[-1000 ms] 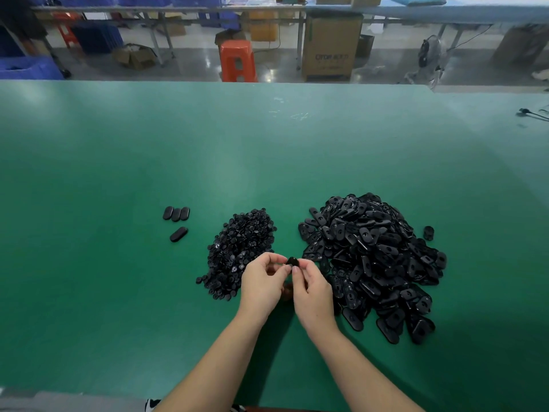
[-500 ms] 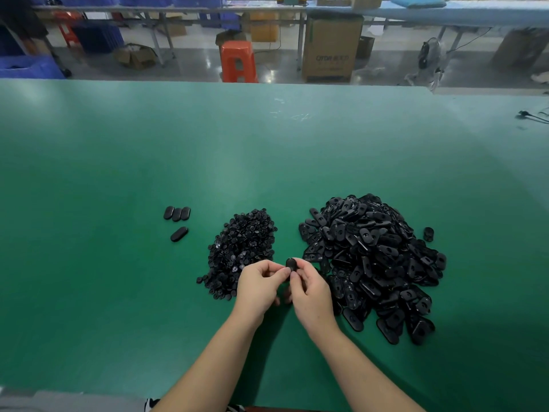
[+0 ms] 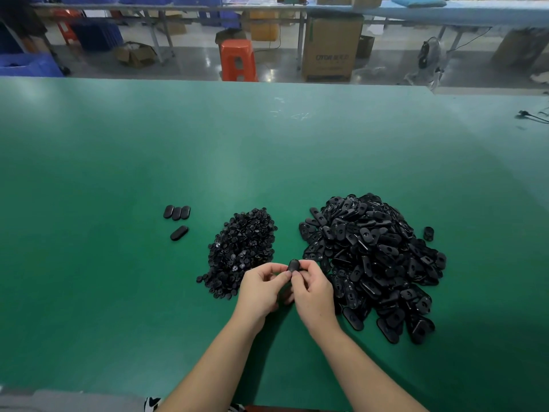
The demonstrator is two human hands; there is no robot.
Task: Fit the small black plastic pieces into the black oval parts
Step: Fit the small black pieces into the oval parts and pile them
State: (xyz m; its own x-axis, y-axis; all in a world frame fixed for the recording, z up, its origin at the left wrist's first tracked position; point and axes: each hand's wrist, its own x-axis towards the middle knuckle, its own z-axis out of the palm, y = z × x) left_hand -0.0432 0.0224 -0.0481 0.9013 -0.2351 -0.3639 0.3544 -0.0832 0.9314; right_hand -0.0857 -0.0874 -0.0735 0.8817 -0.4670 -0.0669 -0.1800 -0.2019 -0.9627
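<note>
Hands (image 3: pixel 289 288) dropped slightly, both pinching oval part (image 3: pixel 294 265) over green table (image 3: pixel 118 173).

Both forearms are bare from the near edge of the tabletop (image 3: pixel 118 173) up to the wrists, with no sleeve, watch, band or glove on either. The left hand (image 3: pixel 261 288) and right hand (image 3: pixel 312 292) are bare too, with short, unpainted-looking nails where a fingertip shows; no ring can be made out. Below the tabletop's near edge, just left of the left forearm, lies a stretch of grey fabric (image 3: pixel 74 401), probably the person's clothing, and beside it a small black-and-white patterned bit (image 3: pixel 153 403), too cropped to identify.
</note>
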